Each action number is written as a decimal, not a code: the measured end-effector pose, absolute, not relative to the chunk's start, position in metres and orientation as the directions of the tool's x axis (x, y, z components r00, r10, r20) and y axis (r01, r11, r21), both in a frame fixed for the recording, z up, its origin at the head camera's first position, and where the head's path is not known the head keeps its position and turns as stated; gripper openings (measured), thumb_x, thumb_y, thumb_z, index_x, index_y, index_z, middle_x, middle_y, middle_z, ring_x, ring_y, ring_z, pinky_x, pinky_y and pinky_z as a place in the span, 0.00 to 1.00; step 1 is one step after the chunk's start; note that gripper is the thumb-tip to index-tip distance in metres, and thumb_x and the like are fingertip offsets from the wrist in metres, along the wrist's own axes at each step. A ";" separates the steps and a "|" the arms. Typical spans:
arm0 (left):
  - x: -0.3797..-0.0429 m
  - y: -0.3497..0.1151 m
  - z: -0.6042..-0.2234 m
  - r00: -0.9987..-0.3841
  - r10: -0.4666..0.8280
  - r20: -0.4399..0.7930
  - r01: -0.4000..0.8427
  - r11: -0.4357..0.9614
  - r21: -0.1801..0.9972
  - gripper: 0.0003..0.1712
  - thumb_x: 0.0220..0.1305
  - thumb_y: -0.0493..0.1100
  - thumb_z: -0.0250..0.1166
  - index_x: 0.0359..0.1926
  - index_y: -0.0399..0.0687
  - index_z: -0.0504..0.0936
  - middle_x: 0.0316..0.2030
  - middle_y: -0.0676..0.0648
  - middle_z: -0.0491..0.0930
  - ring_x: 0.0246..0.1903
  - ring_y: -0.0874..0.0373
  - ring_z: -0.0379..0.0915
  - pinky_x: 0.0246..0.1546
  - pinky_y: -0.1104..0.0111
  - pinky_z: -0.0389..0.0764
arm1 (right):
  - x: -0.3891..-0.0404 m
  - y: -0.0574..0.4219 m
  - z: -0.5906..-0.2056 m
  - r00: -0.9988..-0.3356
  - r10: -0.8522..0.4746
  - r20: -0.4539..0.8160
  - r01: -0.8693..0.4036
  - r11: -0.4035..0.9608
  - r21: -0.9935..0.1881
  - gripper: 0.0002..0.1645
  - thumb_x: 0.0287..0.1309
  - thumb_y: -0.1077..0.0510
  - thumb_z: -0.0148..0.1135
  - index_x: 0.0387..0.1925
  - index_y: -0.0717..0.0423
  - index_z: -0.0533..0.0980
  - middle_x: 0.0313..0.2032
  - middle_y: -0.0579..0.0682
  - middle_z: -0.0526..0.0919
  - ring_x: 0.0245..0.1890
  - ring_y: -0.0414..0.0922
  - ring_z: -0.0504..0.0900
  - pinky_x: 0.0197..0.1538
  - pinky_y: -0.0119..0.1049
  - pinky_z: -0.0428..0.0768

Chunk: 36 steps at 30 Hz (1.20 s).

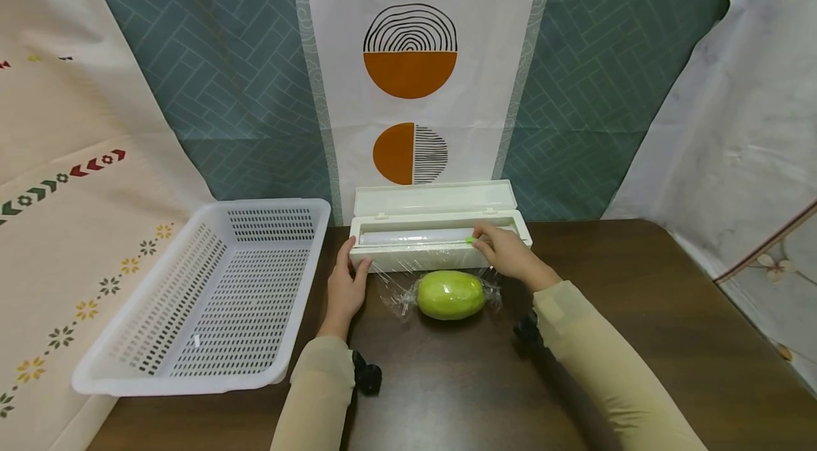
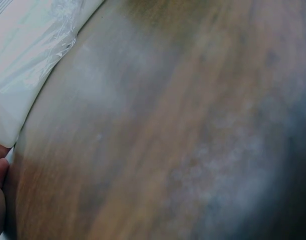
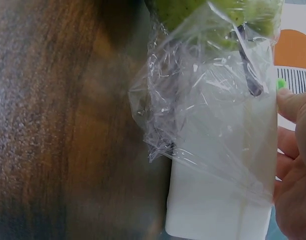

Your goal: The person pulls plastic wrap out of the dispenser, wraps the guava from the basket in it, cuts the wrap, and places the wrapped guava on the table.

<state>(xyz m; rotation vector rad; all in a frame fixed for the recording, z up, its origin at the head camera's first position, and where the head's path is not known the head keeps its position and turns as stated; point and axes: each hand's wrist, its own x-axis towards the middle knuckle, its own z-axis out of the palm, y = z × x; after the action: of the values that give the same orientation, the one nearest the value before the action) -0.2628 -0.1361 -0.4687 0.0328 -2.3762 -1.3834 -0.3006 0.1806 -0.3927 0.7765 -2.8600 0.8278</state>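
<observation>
A white cling film dispenser stands with its lid raised and a film roll inside. At its left front corner my left hand grips the box, thumb in front and fingers along the side. My right hand pinches the small green slide cutter on the front rim, right of the middle. Close before the box lies an oval green melon wrapped in clear film. Crumpled film bunches at its ends, and film stretches up to the box. Only fingertips of the left hand show in its wrist view.
A white perforated plastic basket stands on the left of the dark wooden table. Behind the dispenser hangs a patterned cloth, and light cloths hang at both sides.
</observation>
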 end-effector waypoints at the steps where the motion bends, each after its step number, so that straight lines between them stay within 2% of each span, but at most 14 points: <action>1: -0.263 -0.136 -0.469 -0.923 -0.212 0.320 0.174 0.512 0.841 0.33 0.66 0.48 0.59 0.69 0.60 0.59 0.58 0.38 0.73 0.54 0.44 0.72 0.53 0.49 0.71 | -0.300 0.181 -0.392 -0.870 -0.450 0.200 -0.487 0.727 -0.484 0.06 0.68 0.57 0.51 0.41 0.55 0.70 0.20 0.48 0.76 0.19 0.40 0.70 0.29 0.37 0.70; 8: -0.263 -0.136 -0.468 -0.923 -0.215 0.318 0.173 0.507 0.844 0.32 0.66 0.48 0.59 0.69 0.59 0.60 0.57 0.38 0.74 0.53 0.45 0.72 0.53 0.49 0.71 | -0.301 0.182 -0.392 -0.865 -0.449 0.224 -0.500 0.727 -0.471 0.05 0.67 0.58 0.52 0.40 0.56 0.70 0.23 0.50 0.77 0.22 0.42 0.73 0.31 0.39 0.71; 12: -0.263 -0.136 -0.468 -0.921 -0.220 0.323 0.174 0.508 0.843 0.32 0.66 0.47 0.59 0.69 0.59 0.60 0.56 0.38 0.74 0.53 0.45 0.73 0.53 0.49 0.71 | -0.301 0.184 -0.392 -0.862 -0.453 0.228 -0.505 0.726 -0.467 0.05 0.67 0.57 0.52 0.40 0.55 0.69 0.28 0.52 0.80 0.32 0.48 0.81 0.35 0.42 0.73; 14: -0.263 -0.137 -0.468 -0.920 -0.222 0.324 0.174 0.511 0.842 0.32 0.66 0.47 0.60 0.69 0.59 0.60 0.57 0.38 0.74 0.53 0.45 0.72 0.53 0.49 0.71 | -0.301 0.185 -0.392 -0.859 -0.457 0.230 -0.509 0.722 -0.469 0.06 0.67 0.57 0.52 0.41 0.56 0.70 0.32 0.54 0.82 0.40 0.53 0.83 0.38 0.45 0.75; 19: -0.263 -0.137 -0.468 -0.919 -0.216 0.330 0.182 0.508 0.842 0.32 0.66 0.48 0.59 0.69 0.59 0.60 0.58 0.38 0.73 0.55 0.44 0.72 0.54 0.49 0.71 | -0.303 0.188 -0.393 -0.853 -0.466 0.235 -0.520 0.719 -0.461 0.12 0.67 0.57 0.51 0.48 0.61 0.71 0.44 0.61 0.82 0.50 0.60 0.80 0.47 0.52 0.77; 23: -0.263 -0.136 -0.468 -0.921 -0.209 0.328 0.186 0.503 0.844 0.32 0.66 0.48 0.59 0.69 0.59 0.60 0.59 0.38 0.72 0.55 0.44 0.72 0.53 0.48 0.71 | -0.305 0.191 -0.394 -0.859 -0.462 0.221 -0.510 0.728 -0.458 0.16 0.68 0.57 0.51 0.52 0.63 0.71 0.50 0.63 0.80 0.52 0.60 0.78 0.52 0.54 0.76; 24: -0.263 -0.136 -0.468 -0.922 -0.209 0.327 0.186 0.503 0.844 0.32 0.66 0.48 0.59 0.69 0.60 0.60 0.59 0.38 0.72 0.55 0.43 0.72 0.54 0.48 0.71 | -0.305 0.191 -0.394 -0.861 -0.461 0.214 -0.505 0.729 -0.462 0.16 0.68 0.56 0.51 0.51 0.62 0.71 0.47 0.63 0.80 0.50 0.60 0.79 0.51 0.53 0.76; 28: -0.264 -0.136 -0.469 -0.923 -0.212 0.320 0.177 0.505 0.845 0.32 0.66 0.49 0.59 0.69 0.61 0.60 0.61 0.38 0.71 0.57 0.43 0.71 0.55 0.48 0.70 | -0.304 0.191 -0.395 -0.867 -0.443 0.226 -0.497 0.745 -0.445 0.10 0.67 0.55 0.52 0.45 0.56 0.72 0.44 0.60 0.82 0.51 0.59 0.79 0.64 0.64 0.57; 31: -0.264 -0.136 -0.469 -0.925 -0.215 0.312 0.168 0.504 0.847 0.32 0.66 0.49 0.59 0.69 0.61 0.59 0.61 0.38 0.71 0.57 0.43 0.71 0.55 0.48 0.70 | -0.303 0.191 -0.396 -0.869 -0.429 0.247 -0.495 0.756 -0.429 0.06 0.67 0.55 0.53 0.40 0.53 0.71 0.37 0.56 0.84 0.48 0.58 0.81 0.64 0.71 0.41; 32: -0.264 -0.136 -0.469 -0.926 -0.216 0.309 0.166 0.502 0.849 0.32 0.66 0.49 0.59 0.69 0.61 0.59 0.61 0.38 0.71 0.57 0.43 0.71 0.55 0.48 0.70 | -0.303 0.191 -0.396 -0.867 -0.429 0.253 -0.498 0.755 -0.426 0.06 0.66 0.56 0.53 0.40 0.53 0.71 0.35 0.54 0.83 0.47 0.57 0.81 0.63 0.72 0.42; 34: -0.263 -0.136 -0.469 -0.926 -0.217 0.308 0.166 0.499 0.851 0.32 0.66 0.48 0.59 0.69 0.61 0.59 0.61 0.38 0.71 0.58 0.44 0.70 0.56 0.48 0.70 | -0.303 0.190 -0.396 -0.869 -0.429 0.248 -0.495 0.752 -0.435 0.05 0.67 0.56 0.53 0.40 0.53 0.71 0.30 0.51 0.81 0.40 0.53 0.83 0.63 0.66 0.55; 36: -0.263 -0.136 -0.469 -0.926 -0.219 0.309 0.166 0.498 0.851 0.32 0.66 0.48 0.59 0.69 0.60 0.59 0.61 0.38 0.70 0.58 0.44 0.70 0.56 0.48 0.70 | -0.303 0.190 -0.396 -0.870 -0.430 0.242 -0.494 0.753 -0.434 0.06 0.67 0.56 0.53 0.41 0.54 0.72 0.30 0.50 0.81 0.36 0.50 0.81 0.56 0.57 0.68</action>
<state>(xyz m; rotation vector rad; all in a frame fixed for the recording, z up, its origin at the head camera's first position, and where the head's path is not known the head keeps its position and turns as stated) -0.2633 -0.1364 -0.4691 0.0438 -2.3693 -1.4051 -0.3026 0.1899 -0.3957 0.7468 -2.8212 0.7527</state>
